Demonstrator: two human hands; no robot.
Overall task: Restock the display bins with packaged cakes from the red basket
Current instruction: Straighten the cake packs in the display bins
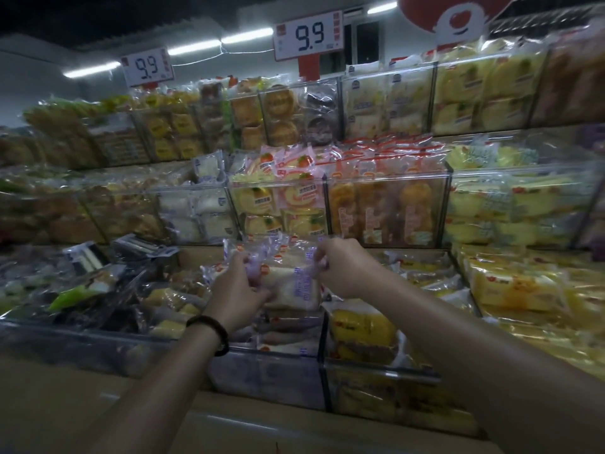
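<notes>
Both hands hold white packaged cakes (288, 283) in clear wrappers with purple print, just above the lower middle clear display bin (271, 371). My left hand (237, 298) grips the packs from the left side, its wrist wearing a dark bead bracelet. My right hand (343, 270) pinches the wrapper on the right side. More packs of the same white cake lie in the bin below. The red basket is out of view.
Tiers of clear bins full of wrapped cakes rise behind: yellow cakes (363, 326) in the bin to the right, dark and mixed packs (98, 283) to the left, swirl rolls (281, 198) straight ahead. Price signs reading 9.9 (307, 36) stand on top.
</notes>
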